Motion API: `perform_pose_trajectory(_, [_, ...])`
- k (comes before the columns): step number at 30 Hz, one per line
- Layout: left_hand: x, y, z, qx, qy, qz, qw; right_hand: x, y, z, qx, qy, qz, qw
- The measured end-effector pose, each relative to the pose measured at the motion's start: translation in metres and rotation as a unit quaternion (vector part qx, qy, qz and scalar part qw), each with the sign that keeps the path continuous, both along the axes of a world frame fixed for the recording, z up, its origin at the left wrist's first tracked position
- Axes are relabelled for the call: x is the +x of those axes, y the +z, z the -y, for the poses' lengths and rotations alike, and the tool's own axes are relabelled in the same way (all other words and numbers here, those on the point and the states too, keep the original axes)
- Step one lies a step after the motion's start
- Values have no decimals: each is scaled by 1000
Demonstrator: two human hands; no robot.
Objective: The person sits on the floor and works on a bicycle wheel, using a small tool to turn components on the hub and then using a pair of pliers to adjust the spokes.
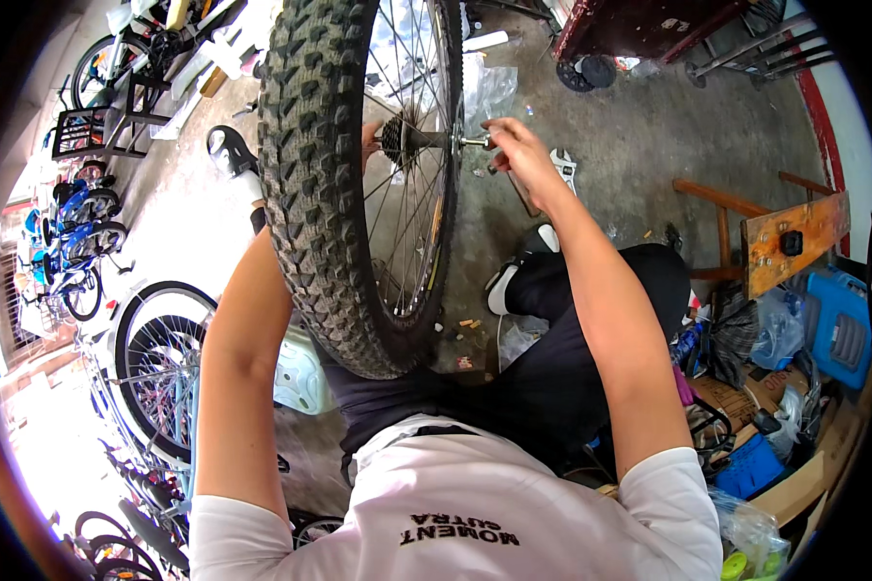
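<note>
White shirt [552, 508], nearest, lies below the wheel [325, 194] in the head view. The wheel stands upright; its axle [473, 142] runs left to right through its centre. Right hand [525, 163], nearer the exposed axle end: bent fingers appear to pinch it, the axle extending leftward from them. Left hand [370, 141], mostly hidden by the wheel, beside the sprockets [393, 140]: grip cannot be told.

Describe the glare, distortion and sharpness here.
Head view: glare bleaches the left side near the small blue bicycles, with violet fringing toward the rim; head view: the red wall stripe bends at right, inside black corners; head view: the tire tread looks crisp.
</note>
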State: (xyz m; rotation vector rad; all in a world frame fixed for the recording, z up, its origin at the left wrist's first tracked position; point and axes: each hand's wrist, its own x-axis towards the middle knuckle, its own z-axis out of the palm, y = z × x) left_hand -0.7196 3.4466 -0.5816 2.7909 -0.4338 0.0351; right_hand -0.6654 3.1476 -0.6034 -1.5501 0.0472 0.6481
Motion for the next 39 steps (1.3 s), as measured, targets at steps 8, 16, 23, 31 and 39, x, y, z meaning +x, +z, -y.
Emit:
perform_pose_trajectory(8, [-40, 211, 3, -200, 386, 56, 899, -2, -19, -7, 60, 14, -27, 998])
perform_pose_trajectory(16, [-56, 240, 17, -305, 305, 53, 901, -5, -15, -37, 125, 85, -28, 988])
perform_pose_trajectory(23, [-57, 231, -18, -280, 326, 45, 902, -8, -28, -62, 218, 47, -30, 974])
perform_pose_trajectory(31, [-57, 229, -29, -273, 354, 52, 893, -7, -32, -80, 219, 32, -39, 975])
perform_pose_trajectory(39, [-52, 232, -23, -258, 377, 37, 889, -6, -36, -82, 222, 5, -34, 974])
